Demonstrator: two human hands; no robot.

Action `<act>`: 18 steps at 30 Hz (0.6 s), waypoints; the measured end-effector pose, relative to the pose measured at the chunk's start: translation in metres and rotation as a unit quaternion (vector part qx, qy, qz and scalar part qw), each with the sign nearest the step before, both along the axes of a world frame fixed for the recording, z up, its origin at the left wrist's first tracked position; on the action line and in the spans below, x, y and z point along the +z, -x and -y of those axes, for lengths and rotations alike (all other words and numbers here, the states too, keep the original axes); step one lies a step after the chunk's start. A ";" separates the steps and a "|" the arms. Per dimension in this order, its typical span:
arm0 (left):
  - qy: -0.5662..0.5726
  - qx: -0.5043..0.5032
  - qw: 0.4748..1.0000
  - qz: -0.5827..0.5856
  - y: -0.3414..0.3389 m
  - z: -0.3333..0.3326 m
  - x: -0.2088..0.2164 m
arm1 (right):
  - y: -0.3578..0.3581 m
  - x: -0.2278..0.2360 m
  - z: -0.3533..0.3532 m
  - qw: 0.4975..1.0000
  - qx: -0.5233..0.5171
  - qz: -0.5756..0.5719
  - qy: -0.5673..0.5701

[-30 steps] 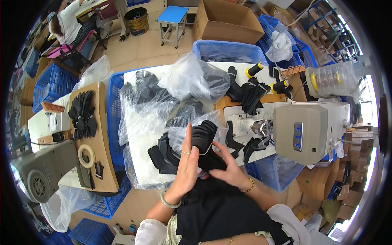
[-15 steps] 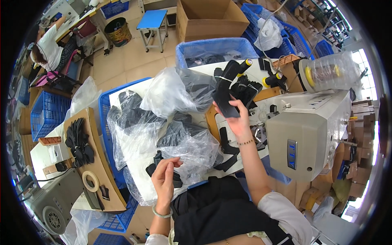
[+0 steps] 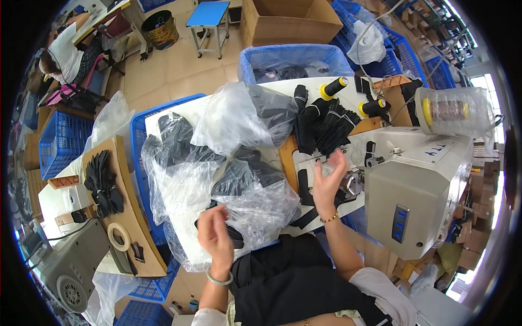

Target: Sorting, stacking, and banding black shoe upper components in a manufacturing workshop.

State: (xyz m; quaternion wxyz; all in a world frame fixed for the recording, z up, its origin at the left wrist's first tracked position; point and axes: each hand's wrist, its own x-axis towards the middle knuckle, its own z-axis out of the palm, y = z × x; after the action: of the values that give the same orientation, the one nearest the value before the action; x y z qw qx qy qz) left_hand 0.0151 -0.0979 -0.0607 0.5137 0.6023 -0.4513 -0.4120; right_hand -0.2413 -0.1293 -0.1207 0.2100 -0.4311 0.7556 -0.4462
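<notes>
My right hand (image 3: 328,187) is open and holds nothing, its thumb and blurred fingers apart. It hovers over the sewing machine's bed, just on the near side of several black fabric bundles (image 3: 334,127) tied with thin white bands. My left hand (image 3: 215,236) has loosely bent, slightly smeared fingers with nothing visible in them. Beneath and beside it, partly hidden, are small black pieces (image 3: 235,237) at the table's near edge. Clear plastic bags (image 3: 255,204) with black pieces inside spread across the white table (image 3: 185,239) between and beyond my hands.
The grey sewing machine head (image 3: 418,198) stands close on my right. Black thread spools (image 3: 334,88) with yellow ends stand behind the bundles. A lined blue crate (image 3: 247,60) adjoins the table's far edge. To the left, black gloves (image 3: 102,185) lie on a board; a person (image 3: 65,54) sits beyond.
The banded black bundle has left my right hand and now lies among the other bundles. That hand has drawn back toward me, empty. My left hand has shifted slightly nearer and left.
</notes>
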 end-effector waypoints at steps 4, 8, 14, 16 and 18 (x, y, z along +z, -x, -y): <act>-0.041 0.164 0.968 0.184 -0.045 -0.039 -0.049 | 0.010 0.010 0.041 0.957 -0.082 -0.274 0.051; -0.256 0.164 0.929 0.209 -0.080 -0.096 -0.107 | 0.013 -0.014 0.057 0.963 -0.074 -0.255 -0.042; -0.171 0.141 0.927 0.302 -0.063 -0.103 -0.131 | -0.038 0.060 -0.004 0.944 0.175 -0.132 0.245; -0.171 0.150 0.931 0.286 -0.056 -0.099 -0.117 | -0.047 0.064 -0.056 0.878 0.429 0.062 0.204; -0.192 0.114 0.906 0.360 -0.054 -0.111 -0.122 | -0.088 0.087 -0.066 0.757 0.635 0.052 0.146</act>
State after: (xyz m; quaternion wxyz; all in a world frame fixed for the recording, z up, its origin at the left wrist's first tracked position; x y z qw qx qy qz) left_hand 0.0695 0.0136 -0.1824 0.2343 0.8438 -0.4461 -0.1845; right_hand -0.1529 -0.0631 -0.0339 0.4182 -0.8137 0.2218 -0.3373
